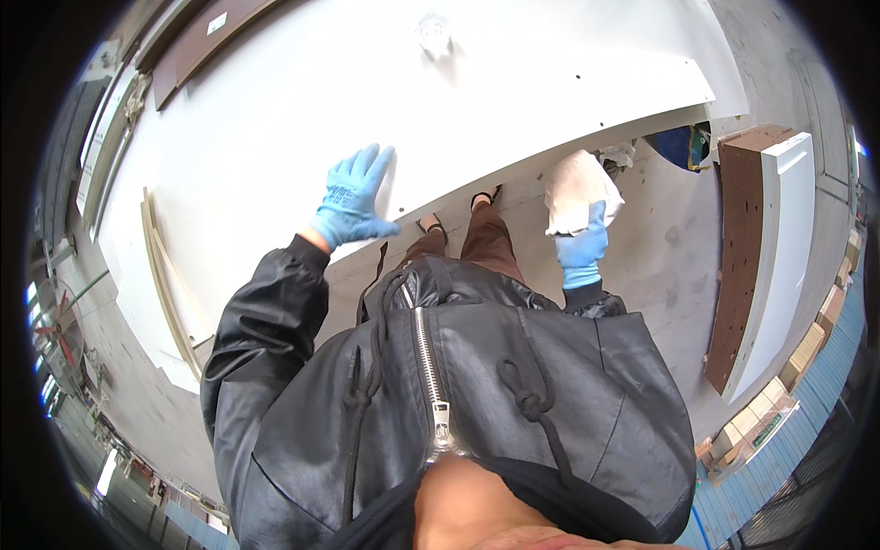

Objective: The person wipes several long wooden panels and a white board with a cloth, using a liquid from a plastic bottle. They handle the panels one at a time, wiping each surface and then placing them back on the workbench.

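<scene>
My left hand [348,195], in a blue glove, rests with its fingers stretched out at the near left end of a long white panel [541,115]. The thumb points along the panel's near edge. A few small dark holes show in the panel. On the right, my right hand [584,252], also gloved in blue, is closed on a pale, bunched-up cloth [579,188]. That cloth is just off the panel's near edge, and whether it touches the edge I cannot tell. Part of my right hand is hidden behind the cloth.
Beneath the panel spreads a broad white surface [275,101], with a small whitish, partly see-through object [434,35] at its far side. Brown boards [206,46] lie far left, narrow strips [160,257] at left. Stacked brown-and-white panels [761,247] stand right, near a dark blue bag-like thing [676,147].
</scene>
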`<state>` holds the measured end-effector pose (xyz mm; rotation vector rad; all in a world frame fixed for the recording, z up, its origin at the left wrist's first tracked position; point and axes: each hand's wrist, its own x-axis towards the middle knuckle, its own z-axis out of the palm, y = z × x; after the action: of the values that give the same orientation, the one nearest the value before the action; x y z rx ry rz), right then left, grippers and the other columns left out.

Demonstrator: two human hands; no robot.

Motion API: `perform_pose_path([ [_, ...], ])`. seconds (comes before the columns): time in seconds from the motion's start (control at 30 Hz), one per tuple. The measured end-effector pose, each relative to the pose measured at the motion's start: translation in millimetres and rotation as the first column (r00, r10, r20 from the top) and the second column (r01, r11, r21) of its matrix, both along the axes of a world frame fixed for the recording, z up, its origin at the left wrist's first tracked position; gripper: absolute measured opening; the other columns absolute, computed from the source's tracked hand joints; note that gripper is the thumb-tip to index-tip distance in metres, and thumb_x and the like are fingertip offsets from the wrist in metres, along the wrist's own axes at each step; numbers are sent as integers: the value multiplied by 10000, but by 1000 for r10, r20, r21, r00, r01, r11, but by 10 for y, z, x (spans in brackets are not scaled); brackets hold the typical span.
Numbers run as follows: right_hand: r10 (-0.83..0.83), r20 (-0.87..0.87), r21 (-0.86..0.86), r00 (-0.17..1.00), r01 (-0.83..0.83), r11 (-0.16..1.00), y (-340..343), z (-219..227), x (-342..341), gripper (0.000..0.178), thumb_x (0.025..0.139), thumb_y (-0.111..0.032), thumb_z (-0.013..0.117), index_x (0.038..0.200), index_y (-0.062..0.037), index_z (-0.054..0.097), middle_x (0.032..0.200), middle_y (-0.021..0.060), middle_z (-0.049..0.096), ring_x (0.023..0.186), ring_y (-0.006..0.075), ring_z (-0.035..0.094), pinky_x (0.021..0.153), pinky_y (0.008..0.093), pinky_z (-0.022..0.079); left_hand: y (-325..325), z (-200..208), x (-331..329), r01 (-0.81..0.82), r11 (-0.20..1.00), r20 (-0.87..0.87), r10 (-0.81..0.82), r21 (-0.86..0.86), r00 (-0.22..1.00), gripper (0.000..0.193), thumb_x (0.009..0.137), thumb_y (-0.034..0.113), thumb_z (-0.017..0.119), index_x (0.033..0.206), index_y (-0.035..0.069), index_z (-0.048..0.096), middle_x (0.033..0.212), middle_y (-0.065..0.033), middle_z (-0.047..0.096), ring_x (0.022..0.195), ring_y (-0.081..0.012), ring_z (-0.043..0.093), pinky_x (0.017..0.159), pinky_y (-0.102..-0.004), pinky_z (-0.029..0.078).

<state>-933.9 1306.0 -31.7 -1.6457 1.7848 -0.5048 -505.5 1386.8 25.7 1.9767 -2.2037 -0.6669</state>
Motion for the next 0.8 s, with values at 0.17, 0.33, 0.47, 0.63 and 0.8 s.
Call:
perform_pose_path([
  [0.17,-372,407,-37,835,421,906,-120,339,103,480,1004,-300,703,1341,0,536,1156,127,656,962,230,645,840,389,561,-13,571,-73,143,841,-623,261,521,737,1183,686,561,919,1610,52,384,1623,-254,411,1503,-389,397,1236,-451,332],
  [0.33,-234,559,-190,796,398,898,-252,439,327,470,1067,-323,606,1267,102,605,1165,163,661,1049,227,606,973,375,482,99,312,-165,435,651,-775,591,623,225,1065,762,431,876,1587,-36,392,1612,-207,443,1475,-323,428,1235,-429,324],
  [0.47,53,440,-247,897,64,967,-305,574,530,512,1051,-250,548,1410,110,491,1282,249,626,1174,333,615,1005,407,489,458,-250,-23,374,591,-681,708,715,184,912,864,497,740,1572,13,429,1556,-177,515,1408,-325,502,1199,-471,370],
  [0.63,356,214,-502,909,-210,839,-448,742,986,617,925,-233,664,1432,73,494,1446,263,554,1318,432,556,1137,492,430,690,-582,-89,535,531,-241,821,657,-518,819,979,620,557,1598,104,413,1561,-138,530,1395,-342,517,1176,-549,384],
  [0.8,631,-161,-313,759,-646,696,-280,635,1388,583,857,-281,714,1355,-15,569,1558,231,466,1504,404,400,1274,553,252,656,-404,-390,396,483,-242,819,781,-521,808,1031,647,480,1617,100,385,1580,-146,517,1448,-349,474,1211,-583,340],
])
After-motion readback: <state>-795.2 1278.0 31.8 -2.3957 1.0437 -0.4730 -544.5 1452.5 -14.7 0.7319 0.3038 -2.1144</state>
